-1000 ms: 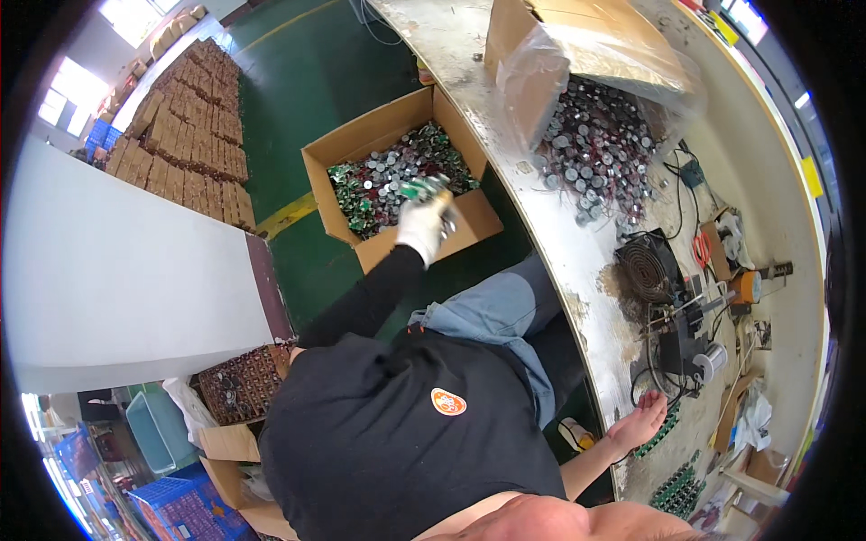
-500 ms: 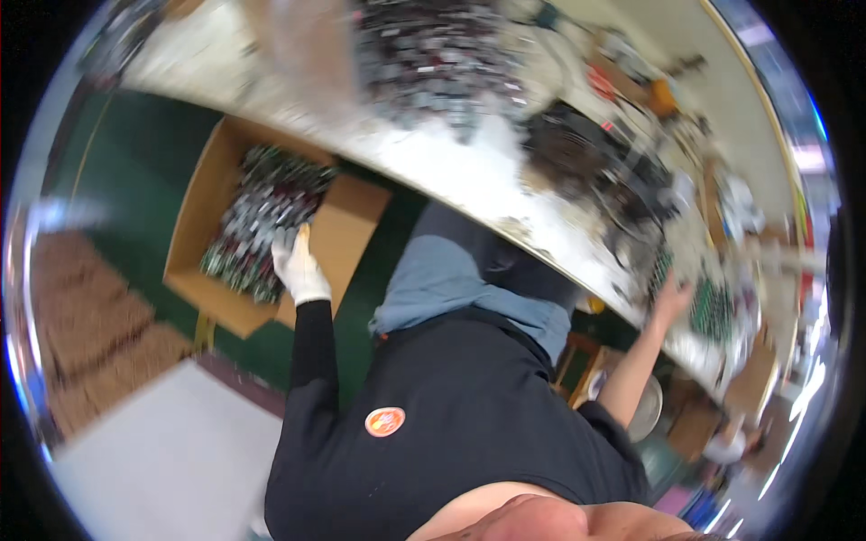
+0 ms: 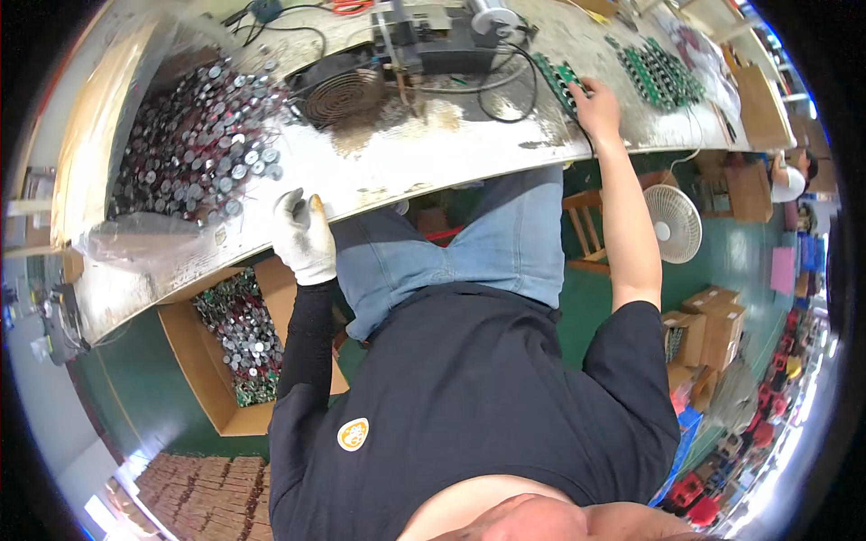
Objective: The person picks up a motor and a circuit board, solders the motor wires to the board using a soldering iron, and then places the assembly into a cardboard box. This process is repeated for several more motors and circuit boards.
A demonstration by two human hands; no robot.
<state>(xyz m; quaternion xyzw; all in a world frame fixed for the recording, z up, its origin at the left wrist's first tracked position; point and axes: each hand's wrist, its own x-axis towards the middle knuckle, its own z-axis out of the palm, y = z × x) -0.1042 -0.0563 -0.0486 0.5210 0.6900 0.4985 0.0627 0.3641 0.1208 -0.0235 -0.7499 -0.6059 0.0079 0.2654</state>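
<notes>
My left hand (image 3: 305, 242), in a white glove with stained fingertips, is over the bench's front edge. Its thumb and fingers stand apart, and I see nothing between them. Just left of it, a heap of small round silver parts with dark red wires (image 3: 203, 140) covers the bench. My bare right hand (image 3: 597, 110) reaches across the bench to the right, its fingers curled onto the near end of a green circuit board strip (image 3: 552, 76). Further right lie several more green circuit board strips (image 3: 657, 72).
A black device with a coiled round grille (image 3: 338, 97) stands mid-bench, with a white spool (image 3: 494, 18) and cables behind it. Below the bench at left is an open cardboard box (image 3: 194, 361) of wired parts. A white fan (image 3: 672, 224) and a wooden chair (image 3: 586, 230) stand at right.
My view has swung toward the right. My left hand has risen from over the cardboard box to the bench edge. My right hand stays by the green circuit board strip.
</notes>
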